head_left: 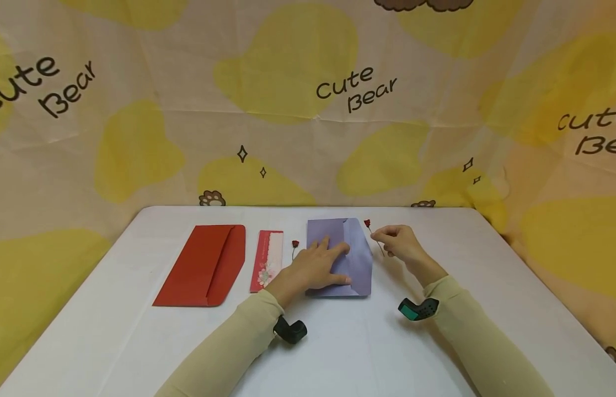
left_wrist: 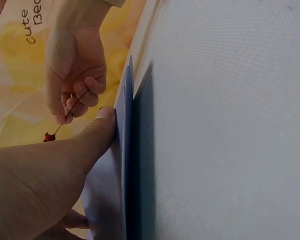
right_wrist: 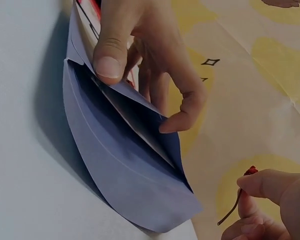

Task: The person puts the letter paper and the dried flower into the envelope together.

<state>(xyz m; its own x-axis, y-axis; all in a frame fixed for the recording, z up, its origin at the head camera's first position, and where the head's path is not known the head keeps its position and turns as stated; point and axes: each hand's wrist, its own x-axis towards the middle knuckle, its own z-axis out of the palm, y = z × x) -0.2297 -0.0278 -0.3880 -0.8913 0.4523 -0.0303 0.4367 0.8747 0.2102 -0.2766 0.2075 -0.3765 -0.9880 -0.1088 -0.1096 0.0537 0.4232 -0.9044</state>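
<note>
A lavender envelope (head_left: 359,248) lies on the table with its flap side to the right. My left hand (head_left: 320,264) rests on it, fingers spread, the thumb near the mouth. In the right wrist view the envelope's mouth gapes, and a pale card edge (right_wrist: 135,122) shows inside. To the right of the envelope, my right hand (head_left: 399,242) pinches the thin stem of a small red artificial rose (head_left: 367,223) between thumb and fingertips. The rose is held up off the table, its bloom (left_wrist: 49,137) angled away from the hand.
At the left lies a red envelope (head_left: 201,267) with its flap side to the right. Between the envelopes are a pink and white floral card (head_left: 265,256) and a second small red rose (head_left: 295,243), partly behind my left hand. A patterned cloth (head_left: 288,110) hangs behind the white table (head_left: 337,353).
</note>
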